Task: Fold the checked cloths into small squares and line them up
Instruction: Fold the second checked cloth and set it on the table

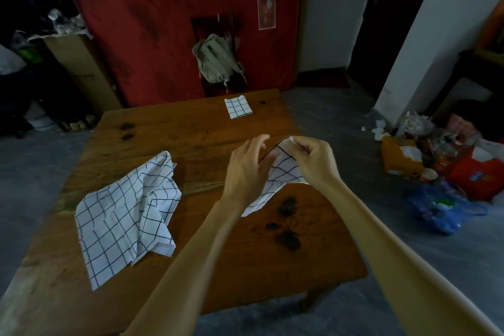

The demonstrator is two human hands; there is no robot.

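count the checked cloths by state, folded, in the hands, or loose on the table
Folded square: 1
Held in the hands, partly folded: 1
Loose and crumpled on the table: 1
Total: 3

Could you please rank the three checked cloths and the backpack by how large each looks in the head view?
1. Crumpled cloth at the left, largest.
2. Cloth in the hands, partly hidden.
3. Backpack, though it sits farther away.
4. Folded square, smallest, at the table's far edge.
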